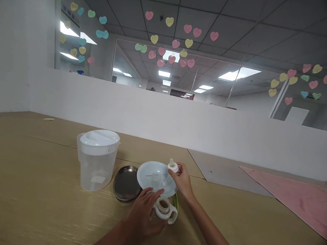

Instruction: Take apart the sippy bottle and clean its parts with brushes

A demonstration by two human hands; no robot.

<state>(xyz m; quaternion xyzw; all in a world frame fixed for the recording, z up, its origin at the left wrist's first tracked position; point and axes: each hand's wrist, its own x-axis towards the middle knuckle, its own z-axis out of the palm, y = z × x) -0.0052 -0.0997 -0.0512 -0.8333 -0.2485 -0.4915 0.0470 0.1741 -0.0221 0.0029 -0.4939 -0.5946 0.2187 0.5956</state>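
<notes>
My left hand (143, 213) is wrapped round an open baby bottle (163, 208) with white handles, its mouth facing up. Above and to the right, my right hand (182, 180) pinches a white bottle cap with a nipple (173, 166), which points upward. The cap is apart from the bottle, over the right rim of a pale blue bowl (147, 171). Inside the bowl lies a small clear item (156, 178). A strip of something green (176, 201) shows behind the bottle, mostly hidden.
A clear pitcher (96, 170) with a white lid stands to the left. Between it and the bowl is a round metal dish (126, 184). Pink cloth (299, 199) lies at the right of the brown-covered table (46, 204). Behind stands a white wall (153, 114) with windows.
</notes>
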